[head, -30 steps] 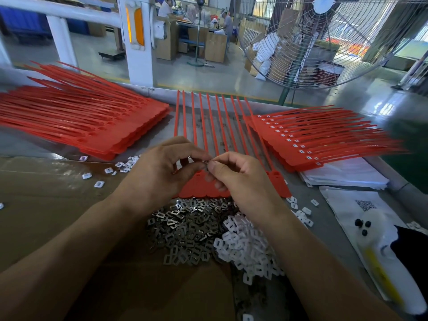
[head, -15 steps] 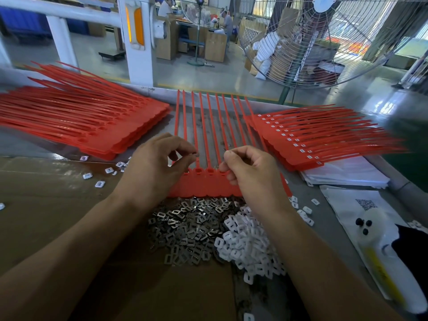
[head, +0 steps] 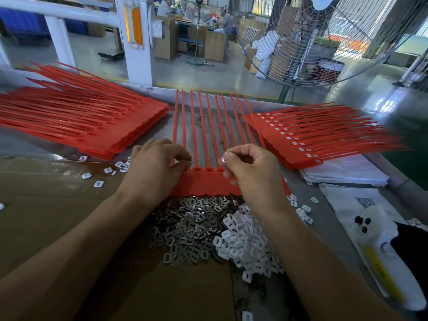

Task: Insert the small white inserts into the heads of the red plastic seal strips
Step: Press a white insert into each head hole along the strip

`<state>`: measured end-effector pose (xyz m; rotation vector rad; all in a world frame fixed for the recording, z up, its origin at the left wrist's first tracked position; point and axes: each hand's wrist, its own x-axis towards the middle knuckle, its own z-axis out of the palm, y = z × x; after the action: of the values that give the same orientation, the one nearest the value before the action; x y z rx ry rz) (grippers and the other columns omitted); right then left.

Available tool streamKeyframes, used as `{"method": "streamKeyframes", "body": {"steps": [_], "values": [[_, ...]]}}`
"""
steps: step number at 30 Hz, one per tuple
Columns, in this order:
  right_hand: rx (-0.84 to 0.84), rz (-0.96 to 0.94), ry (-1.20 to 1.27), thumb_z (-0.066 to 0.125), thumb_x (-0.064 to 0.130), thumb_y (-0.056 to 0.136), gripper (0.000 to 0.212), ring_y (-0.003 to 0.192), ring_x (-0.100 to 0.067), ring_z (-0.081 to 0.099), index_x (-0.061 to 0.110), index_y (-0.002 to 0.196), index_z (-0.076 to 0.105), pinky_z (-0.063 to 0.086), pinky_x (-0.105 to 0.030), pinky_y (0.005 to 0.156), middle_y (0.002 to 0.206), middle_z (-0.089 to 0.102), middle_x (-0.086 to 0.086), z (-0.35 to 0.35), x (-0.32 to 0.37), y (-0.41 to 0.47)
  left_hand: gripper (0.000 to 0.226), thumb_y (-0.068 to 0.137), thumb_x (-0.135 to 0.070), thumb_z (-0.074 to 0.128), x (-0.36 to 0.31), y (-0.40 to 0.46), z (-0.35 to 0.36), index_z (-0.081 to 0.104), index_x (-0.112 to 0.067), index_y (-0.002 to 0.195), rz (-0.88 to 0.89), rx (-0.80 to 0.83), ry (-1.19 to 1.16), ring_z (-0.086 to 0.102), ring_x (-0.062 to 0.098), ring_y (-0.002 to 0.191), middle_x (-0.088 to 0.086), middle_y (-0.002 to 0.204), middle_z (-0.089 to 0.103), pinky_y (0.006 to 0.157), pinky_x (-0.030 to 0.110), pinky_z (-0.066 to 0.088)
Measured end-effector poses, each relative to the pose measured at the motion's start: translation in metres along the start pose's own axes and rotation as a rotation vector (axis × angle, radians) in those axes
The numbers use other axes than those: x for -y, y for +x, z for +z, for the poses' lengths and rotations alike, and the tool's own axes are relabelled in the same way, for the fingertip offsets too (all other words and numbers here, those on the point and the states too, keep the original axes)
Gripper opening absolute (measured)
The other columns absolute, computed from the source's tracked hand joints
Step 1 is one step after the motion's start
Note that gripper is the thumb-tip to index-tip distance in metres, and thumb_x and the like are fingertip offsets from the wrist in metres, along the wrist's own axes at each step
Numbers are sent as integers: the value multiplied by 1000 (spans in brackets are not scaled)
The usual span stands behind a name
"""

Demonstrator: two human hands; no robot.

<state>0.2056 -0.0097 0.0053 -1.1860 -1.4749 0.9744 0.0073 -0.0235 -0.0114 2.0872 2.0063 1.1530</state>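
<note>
The red strip sheet (head: 203, 184) lies flat on the surface (head: 342, 218), heads near, tails running far; the left hand (head: 154, 169) presses and pinches its left heads, steadying it; the right hand (head: 251, 170) pinches a small white insert (head: 223, 159) just above the open sockets; likely risks: the insert tips and jams crooked, or slips into the near piles of white inserts (head: 249, 242) and metal clips (head: 192, 224).

Seal strips (head: 208, 186) centred on table (head: 342, 205), stacks (head: 97, 126) left and right; metal clips (head: 192, 223) nearer, inserts (head: 250, 242) right of those.
</note>
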Motion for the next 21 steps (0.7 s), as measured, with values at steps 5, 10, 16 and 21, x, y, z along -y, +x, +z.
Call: {"method": "streamKeyframes", "body": {"steps": [5,10,16,21], "values": [[9,4,1,68,19,97,3,65,-5,67,21,98,70,56,-19,61,88,77,-4,-1,0,0,7,87,-29,74,7,2,-7,75,-35,91,-66,-12,-2,57,17,98,-15,87,61,97,49,41],[12,28,9,63,16,100,11,60,-6,60,24,101,70,60,-38,62,80,75,3,0,1,0,7,89,-29,73,5,1,-3,75,-35,92,-58,21,-9,56,16,99,-12,93,66,100,49,40],[66,26,-39,67,19,98,11,60,-5,60,29,99,73,61,-42,64,70,70,19,3,-1,-2,7,87,-32,74,-1,1,9,76,-34,93,-4,43,16,59,17,97,-14,93,66,98,46,42],[73,19,-57,70,17,96,15,63,-4,64,29,103,74,61,-41,66,78,72,16,4,-1,-2,5,86,-37,74,2,4,18,75,-37,91,22,43,59,57,14,96,-15,91,63,93,40,38]]}}
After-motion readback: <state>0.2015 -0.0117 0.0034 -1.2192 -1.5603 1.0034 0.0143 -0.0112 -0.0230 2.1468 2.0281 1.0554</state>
